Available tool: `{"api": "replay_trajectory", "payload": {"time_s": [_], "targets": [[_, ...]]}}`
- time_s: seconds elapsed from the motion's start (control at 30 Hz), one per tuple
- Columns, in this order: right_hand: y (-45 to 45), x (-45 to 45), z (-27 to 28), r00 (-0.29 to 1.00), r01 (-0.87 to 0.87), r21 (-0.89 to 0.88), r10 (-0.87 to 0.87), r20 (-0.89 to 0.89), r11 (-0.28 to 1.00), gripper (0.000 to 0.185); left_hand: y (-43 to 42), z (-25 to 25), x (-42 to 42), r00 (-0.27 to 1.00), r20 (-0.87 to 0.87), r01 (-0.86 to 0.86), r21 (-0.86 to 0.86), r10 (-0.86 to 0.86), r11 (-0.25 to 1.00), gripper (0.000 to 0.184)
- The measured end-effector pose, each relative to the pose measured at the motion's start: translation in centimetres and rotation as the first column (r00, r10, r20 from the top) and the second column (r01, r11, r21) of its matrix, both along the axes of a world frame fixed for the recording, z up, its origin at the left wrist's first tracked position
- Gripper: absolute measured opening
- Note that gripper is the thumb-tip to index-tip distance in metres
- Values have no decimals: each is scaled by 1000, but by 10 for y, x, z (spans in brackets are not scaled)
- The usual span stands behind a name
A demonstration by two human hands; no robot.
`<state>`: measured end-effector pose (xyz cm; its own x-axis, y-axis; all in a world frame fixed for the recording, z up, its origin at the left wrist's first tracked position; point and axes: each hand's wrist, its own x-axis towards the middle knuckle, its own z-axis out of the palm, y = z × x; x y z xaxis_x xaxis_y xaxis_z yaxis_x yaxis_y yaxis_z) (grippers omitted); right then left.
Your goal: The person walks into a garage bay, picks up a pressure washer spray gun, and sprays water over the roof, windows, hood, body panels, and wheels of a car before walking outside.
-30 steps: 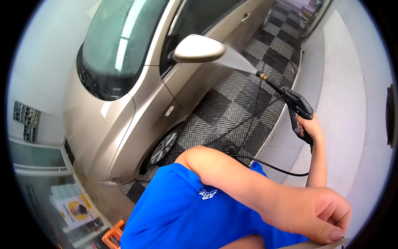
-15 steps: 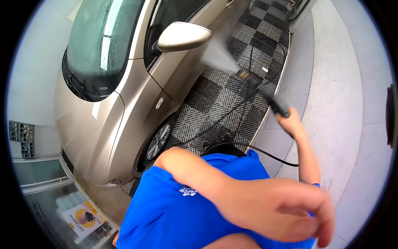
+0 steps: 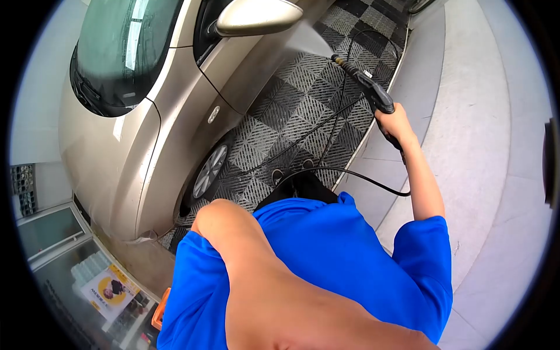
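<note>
My right hand [image 3: 395, 123] is wrapped around the grip of a black pressure washer gun [image 3: 372, 90]. The gun points up and left, and a white fan of water [image 3: 309, 41] leaves its nozzle toward the side of a beige car [image 3: 181, 134], below the wing mirror [image 3: 256, 17]. A black hose [image 3: 361, 173] runs from near the gun's grip back toward my legs. My left forearm [image 3: 303, 297] is bent across my chest, close to the camera. Its hand lies past the bottom edge, so its fingers do not show.
Grey and black grid tiles [image 3: 280, 140] cover the floor, with more hose lying across them. A pale wall [image 3: 466, 116] rises on the right. The front wheel [image 3: 210, 170] is beside my feet. A glass-fronted cabinet [image 3: 58, 262] stands at lower left.
My left hand has dropped out of view below. The gun appears higher in view and still sprays. The car has shifted up and left as the camera moved.
</note>
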<state>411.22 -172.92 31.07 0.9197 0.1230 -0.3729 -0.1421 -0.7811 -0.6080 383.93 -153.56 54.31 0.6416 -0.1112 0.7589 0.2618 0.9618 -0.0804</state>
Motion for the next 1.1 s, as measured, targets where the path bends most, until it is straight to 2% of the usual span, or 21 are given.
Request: {"api": "replay_trajectory", "payload": {"time_s": [0.07, 0.1, 0.17, 0.27, 0.3, 0.37, 0.4, 0.43, 0.47, 0.5, 0.53, 0.57, 0.6, 0.67, 0.73, 0.8, 0.87, 0.93, 1.0, 1.07, 1.1], "targets": [[4, 5, -21, 997, 3, 86, 4, -79, 996, 17, 7, -1, 6, 999, 8, -37, -47, 37, 998, 116], [13, 1, -23, 987, -41, 31, 46, -153, 999, 16, 23, 2, 17, 999, 38, 18, 69, -20, 997, 117], [29, -10, -40, 935, -113, 59, 127, -330, 992, 16, 23, 3, 21, 996, 49, 69, 183, -79, 981, 119], [50, -14, -77, 829, -277, 81, 281, -483, 957, 16, -5, 2, 19, 981, -160, -97, 79, 109, 992, 120], [58, -10, -81, 813, -354, 42, 330, -479, 934, 18, -6, 0, 29, 977, -212, -15, 58, 27, 998, 117], [70, 12, -94, 831, -347, 13, 314, -460, 938, 18, 10, -10, 55, 930, -307, 262, 170, -202, 950, 104], [72, 31, -99, 846, -328, -3, 292, -446, 945, 18, 16, -29, 84, 943, -254, 298, 359, -215, 884, 102], [71, 54, -103, 866, -285, 7, 261, -427, 959, 19, 23, -49, 114, 952, -183, 305, 533, -245, 789, 101], [68, 81, -107, 886, -242, 18, 228, -403, 970, 21, 21, -83, 151, 980, 38, 111, 717, -197, 689, 109], [63, 111, -112, 906, -196, 26, 191, -377, 980, 22, 26, -112, 185, 959, 283, -250, 872, -19, 421, 86], [56, 142, -116, 915, -185, 34, 185, -359, 982, 22, 16, -155, 202, 983, 152, -166, 976, 102, 138, 67], [48, 177, -119, 930, -53, 85, 80, -358, 995, 21, 2, -198, 227, 931, 287, -257, 954, 225, -153, 58], [41, 211, -117, 931, 74, 135, -20, -364, 988, 22, -18, -249, 245, 894, 276, -165, 935, 352, -313, 65], [26, 271, -93, 903, 275, 205, -178, -392, 939, 19, -61, -340, 280, 917, 271, -88, 853, 292, -514, 83], [8, 318, -62, 887, 381, 258, -273, -373, 888, 18, -112, -395, 310, 940, 231, -55, 829, 251, -557, 98], [-16, 371, -35, 878, 413, 290, -291, -381, 863, 15, -154, -420, 346, 945, 213, -71, 874, 248, -480, 104], [-34, 408, -8, 874, 446, 286, -342, -346, 848, 19, -172, -385, 369, 967, 173, -116, 953, 188, -280, 99], [-61, 456, 25, 897, 416, 289, -338, -285, 862, 22, -210, -462, 375, 962, 251, -202, 916, 104, -346, 97], [-84, 494, 71, 909, 409, 329, -349, -229, 851, 23, -210, -463, 380, 985, 123, -91, 966, 117, -243, 95], [-96, 518, 120, 919, 395, 336, -375, -127, 855, 25, -193, -501, 376, 994, 93, -70, 941, 55, -331, 85], [-103, 531, 151, 924, 380, 329, -373, -85, 865, 22, -178, -498, 385, 980, 193, -150, 856, 37, -495, 76]]}}
